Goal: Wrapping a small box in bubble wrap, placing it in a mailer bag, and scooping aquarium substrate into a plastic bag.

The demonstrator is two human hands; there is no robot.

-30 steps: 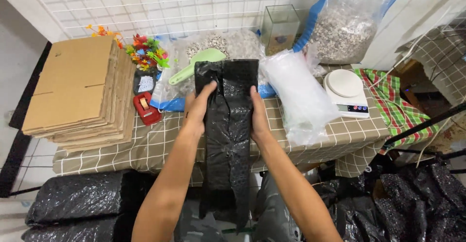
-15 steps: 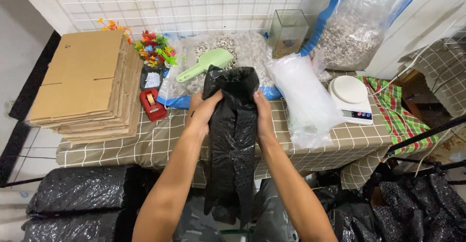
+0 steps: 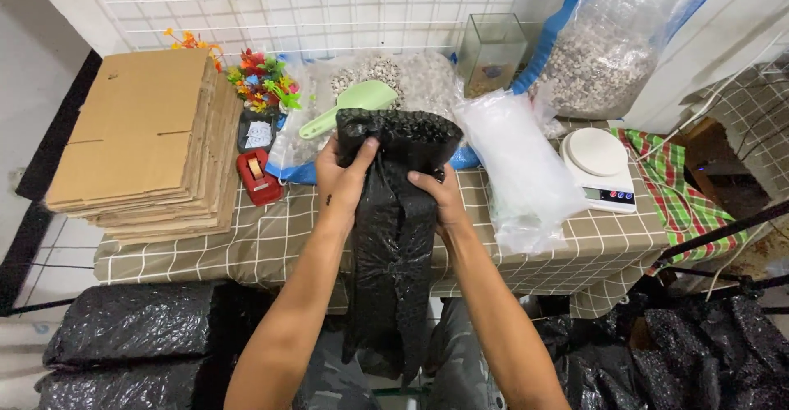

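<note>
Here, my left hand (image 3: 343, 178) has its fingers curled over the top edge of the black plastic bag (image 3: 394, 246), thumb pressed on its front. My right hand (image 3: 438, 199) pinches the bag's right side. The bag hangs upright over the near edge of the checked table (image 3: 271, 241). Just beyond it lies a green scoop (image 3: 349, 106), with the flattened cardboard boxes (image 3: 144, 143) far left and a white scale (image 3: 600, 163) right.

Long black plastic bag (image 3: 394, 237), crinkly w/ bumpy texture, hanging upright from my grip over the table edge btwn my arms; top end folded over, bottom reaches my lap.
</note>
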